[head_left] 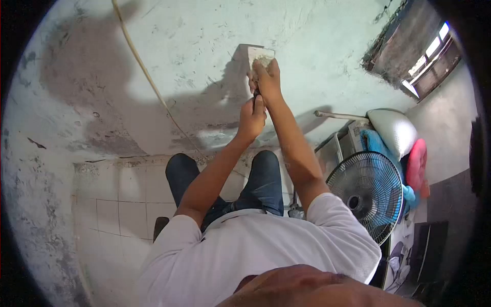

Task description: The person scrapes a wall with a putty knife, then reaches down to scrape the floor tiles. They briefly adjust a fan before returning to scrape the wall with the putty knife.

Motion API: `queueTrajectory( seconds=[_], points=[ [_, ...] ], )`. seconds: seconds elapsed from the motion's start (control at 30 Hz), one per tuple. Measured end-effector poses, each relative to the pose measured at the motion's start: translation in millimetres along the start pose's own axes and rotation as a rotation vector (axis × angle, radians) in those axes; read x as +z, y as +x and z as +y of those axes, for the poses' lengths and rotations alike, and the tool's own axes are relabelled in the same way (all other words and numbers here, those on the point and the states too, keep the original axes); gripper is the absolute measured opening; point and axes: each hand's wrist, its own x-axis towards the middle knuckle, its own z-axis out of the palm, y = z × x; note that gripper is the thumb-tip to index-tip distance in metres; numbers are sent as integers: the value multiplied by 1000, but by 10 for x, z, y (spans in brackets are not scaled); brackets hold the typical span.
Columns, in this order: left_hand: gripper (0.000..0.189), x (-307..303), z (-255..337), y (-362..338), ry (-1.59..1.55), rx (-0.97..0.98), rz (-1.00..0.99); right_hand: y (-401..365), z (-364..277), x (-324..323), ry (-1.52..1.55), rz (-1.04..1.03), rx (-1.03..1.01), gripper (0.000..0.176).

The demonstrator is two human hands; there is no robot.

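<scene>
Against the pale green wall (204,46) is a putty knife (261,52) with a wide, whitish, stained blade and a dark handle. My left hand (251,121) is closed around the lower end of the handle. Higher up, my right hand (267,82) grips the same knife where the handle meets the blade, its fingers pressed onto the blade. The blade's far edge lies at or very close to the wall; actual contact is hard to make out. Both arms reach forward, and my fingers hide most of the handle.
A standing fan (365,197) is close on my right. Behind it are a white sack (393,132), a blue cloth (376,143) and a pink item (417,163). A pale cable (143,66) runs down the wall at left. White tiles (133,217) cover the floor.
</scene>
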Motion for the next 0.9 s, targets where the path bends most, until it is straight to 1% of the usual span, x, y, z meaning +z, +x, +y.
queueTrajectory(
  seconds=[0.03,0.1,0.13,0.17,0.2,0.23,0.27,0.3,0.37,0.43,0.5,0.53,0.57,0.6,0.63,0.7,0.73,0.77,0.8,0.83,0.9],
  points=[
    [40,5,-4,37,-7,14,11,-32,-34,23,26,54,10,16],
    [40,-40,-17,88,59,61,-23,25,-22,17,26,71,-56,14],
    [40,-17,175,93,120,18,-4,103,-25,28,28,77,-42,15],
    [40,-14,280,225,121,27,-1,309,-24,62,30,69,-48,15],
    [40,-7,373,434,108,32,3,585,7,81,-86,98,-165,15],
    [40,17,483,545,96,25,3,676,-45,125,-203,134,-272,16],
    [40,50,583,633,92,26,3,780,-139,120,-172,103,-293,16],
    [40,97,760,670,89,56,-3,820,-379,203,-139,71,-308,16],
    [40,130,939,638,91,64,-15,849,-648,320,-109,63,-298,17],
    [39,114,1005,603,14,86,-44,788,-621,293,-80,57,-296,17],
    [37,64,715,459,146,160,19,625,-417,257,-113,47,-274,18],
    [36,-1,500,348,166,98,1,616,-111,111,-221,67,-286,21],
    [36,-71,331,289,185,36,-13,338,-114,189,-64,64,-199,20],
    [36,-127,245,349,186,52,-3,217,-48,207,-23,40,-180,19],
    [43,-147,232,377,247,156,66,303,127,171,-117,59,-176,20],
    [51,-170,305,524,339,339,132,782,248,195,-140,62,-292,19],
    [49,-138,609,647,329,332,120,758,-217,408,-176,81,-256,21],
    [47,-104,919,769,320,324,108,1151,-265,431,-255,69,-423,23],
    [45,-56,1250,818,225,270,86,1033,-717,699,-207,128,-510,24],
    [45,-49,1464,828,174,218,38,1393,-682,666,-331,133,-591,24],
    [45,-17,1571,765,81,188,22,989,-1118,784,-147,-54,-333,20]
  ],
)
